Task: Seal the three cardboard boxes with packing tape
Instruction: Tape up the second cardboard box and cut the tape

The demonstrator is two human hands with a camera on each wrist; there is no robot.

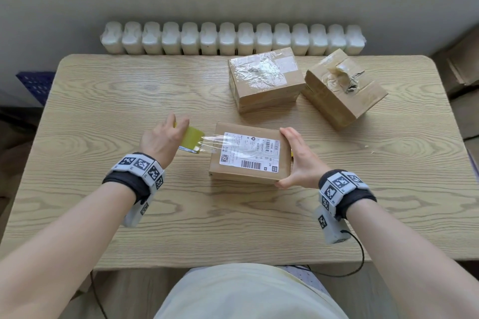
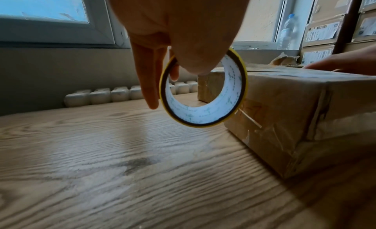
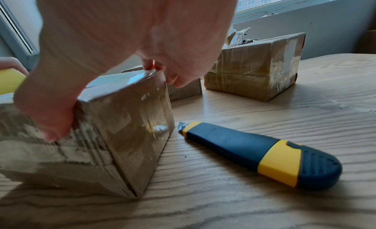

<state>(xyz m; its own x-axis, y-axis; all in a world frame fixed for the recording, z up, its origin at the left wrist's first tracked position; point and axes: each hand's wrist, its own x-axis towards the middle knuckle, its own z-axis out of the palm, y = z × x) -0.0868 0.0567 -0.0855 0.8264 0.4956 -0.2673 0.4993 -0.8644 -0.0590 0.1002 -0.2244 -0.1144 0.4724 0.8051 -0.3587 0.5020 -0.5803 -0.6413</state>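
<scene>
The near cardboard box [image 1: 250,154] with a white shipping label lies in the middle of the table. My left hand [image 1: 166,137] grips a yellow tape roll [image 1: 191,138] just left of the box, with fingers through its core [image 2: 203,94]. A clear strip of tape [image 1: 215,141] stretches from the roll onto the box top. My right hand [image 1: 298,160] grips the box's right end, thumb on the near side [image 3: 50,127] and fingers over the far edge. Two more boxes [image 1: 264,77] [image 1: 342,88] stand at the back right, both with crumpled tape on top.
A blue and yellow utility knife [image 3: 264,153] lies on the table just right of the near box, mostly hidden under my right hand in the head view. A white radiator [image 1: 233,39] runs behind the wooden table [image 1: 103,101]. Stacked boxes [image 2: 325,31] stand far right.
</scene>
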